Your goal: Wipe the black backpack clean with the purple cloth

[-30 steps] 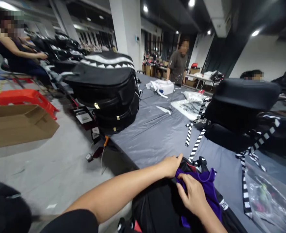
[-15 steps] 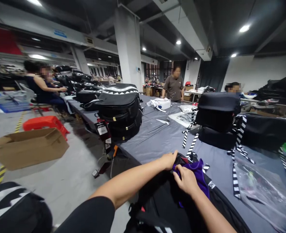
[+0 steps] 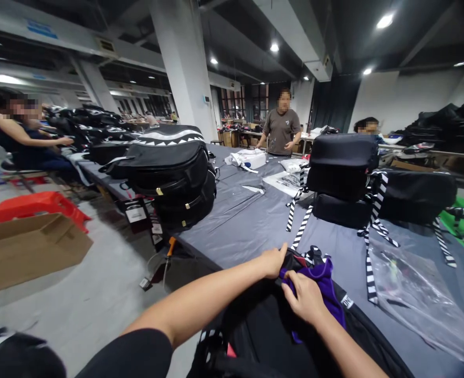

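A black backpack (image 3: 251, 320) lies at the table's near edge in front of me, with a white label on its right side. My left hand (image 3: 273, 262) is closed on the backpack's far edge. Close beside it, my right hand (image 3: 303, 296) has its fingers bent and pressed onto purple fabric (image 3: 322, 278) that bunches up out of the bag. Whether that fabric is lining or a loose cloth I cannot tell. Part of the bag is hidden under my forearms.
Stacked black backpacks (image 3: 172, 173) stand at left, more black bags (image 3: 342, 168) with striped straps at right. A clear plastic bag (image 3: 417, 294) lies on the grey table cover (image 3: 232, 226). A cardboard box (image 3: 35, 247) sits on the floor. A person (image 3: 283, 128) stands across the table.
My view has turned slightly right, so the surroundings sit further left. Both hands keep nearly the same hold on the bag and fabric. The standing person's arms have shifted.
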The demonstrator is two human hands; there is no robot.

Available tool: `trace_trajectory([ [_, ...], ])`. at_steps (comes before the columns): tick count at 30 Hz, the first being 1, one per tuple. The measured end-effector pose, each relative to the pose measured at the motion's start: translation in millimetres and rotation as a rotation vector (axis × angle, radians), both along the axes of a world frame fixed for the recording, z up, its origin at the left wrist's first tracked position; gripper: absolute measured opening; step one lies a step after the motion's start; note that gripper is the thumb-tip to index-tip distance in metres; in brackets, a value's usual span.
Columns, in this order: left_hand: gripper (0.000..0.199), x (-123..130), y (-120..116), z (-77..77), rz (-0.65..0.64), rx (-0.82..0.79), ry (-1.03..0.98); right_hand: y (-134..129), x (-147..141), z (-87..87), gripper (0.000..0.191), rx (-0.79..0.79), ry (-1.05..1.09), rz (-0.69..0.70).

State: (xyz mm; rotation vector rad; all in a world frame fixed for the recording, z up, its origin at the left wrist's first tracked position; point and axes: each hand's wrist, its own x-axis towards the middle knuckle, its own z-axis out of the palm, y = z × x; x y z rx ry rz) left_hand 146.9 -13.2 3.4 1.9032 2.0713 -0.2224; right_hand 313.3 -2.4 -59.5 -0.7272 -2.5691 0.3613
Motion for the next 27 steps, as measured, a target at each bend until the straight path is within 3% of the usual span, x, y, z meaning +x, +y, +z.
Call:
trace_trajectory([
  [7,0.116,2,9,1.5,0.009,-0.077,0.052,1,-3,4.9,0.022,-0.071,-0.036,0.015],
  [16,0.089,12,7,5.3,0.030,-0.019,0.058,5,1,0.8,0.019,-0.045,-0.014,0.023],
  [20,0.076,-9,-12,2.2,0.056,0.005,0.103,-4,-22,14.3,0.020,-0.022,-0.061,0.073],
  [23,0.077,-31,-10,2.9,0.079,0.001,0.133,5,-46,22.2,0.022,-0.031,-0.096,0.095],
  [27,0.069,-12,-13,9.9,0.066,0.047,0.017,-5,-26,14.2,0.024,-0.045,-0.062,0.087],
])
